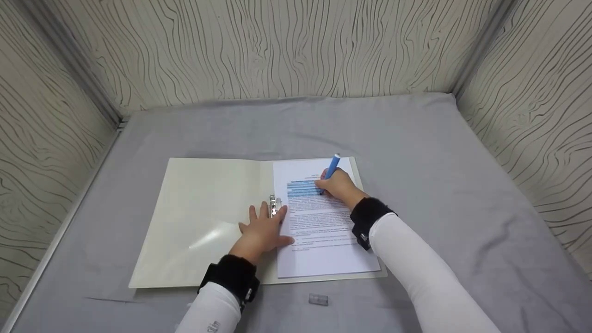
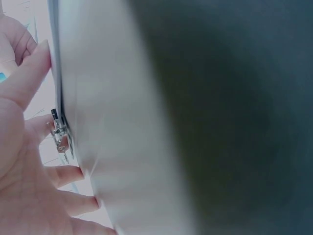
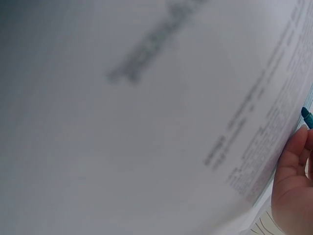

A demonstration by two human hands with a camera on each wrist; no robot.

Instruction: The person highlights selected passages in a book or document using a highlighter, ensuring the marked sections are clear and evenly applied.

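My right hand pinches a blue marker, its tip down at the printed sheets. Blue strokes cover several lines in the upper part of the text. In the right wrist view the marker's dark tip pokes out past the fingertips, close over the page. My left hand lies with fingers spread across the middle of an open cream folder, thumb on the left margin of the sheets. The folder's metal clip shows between thumb and fingers in the left wrist view.
A small grey see-through rectangular piece lies on the grey tablecloth in front of the folder. A clear pocket with a glare streak is on the folder's left cover. Patterned panels stand behind and at both sides.
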